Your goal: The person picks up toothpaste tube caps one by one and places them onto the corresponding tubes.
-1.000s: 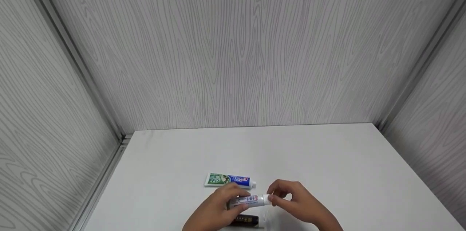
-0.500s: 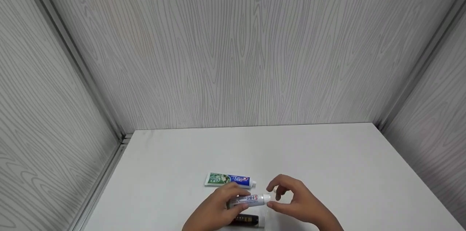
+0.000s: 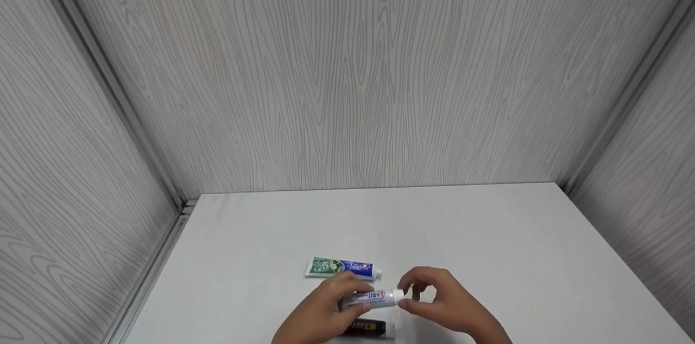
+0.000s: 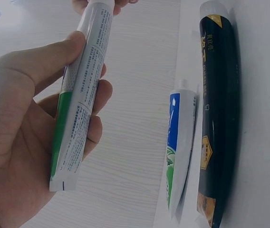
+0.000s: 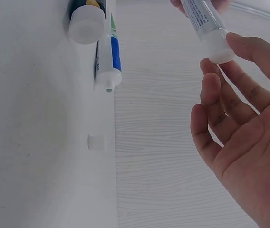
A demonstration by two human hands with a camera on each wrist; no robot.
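Observation:
My left hand (image 3: 321, 309) grips a white and green toothpaste tube (image 4: 85, 85), its fingers and thumb wrapped round the body. The tube is held above the table, with its white cap (image 5: 218, 46) pointing right. At that cap, my right hand (image 3: 448, 300) pinches with thumb and index finger; the other fingers are loosely bent. Behind the left hand lies a blue and green toothpaste tube (image 3: 343, 268), its narrow nozzle bare in the right wrist view. A black toothpaste tube (image 3: 369, 327) with a white cap lies nearer, partly hidden by the left hand.
A small loose white cap (image 5: 96, 142) lies on the white table (image 3: 467, 230), beyond the blue and green tube's nozzle in the right wrist view. Wood-grain panels (image 3: 358, 78) wall the table at the back and both sides. A clear, thin edge (image 3: 399, 327) shows beside the black tube.
Half a second ago the right thumb and index finger had spread off the cap; now they are back on it. The left hand and the tubes have stayed in place.

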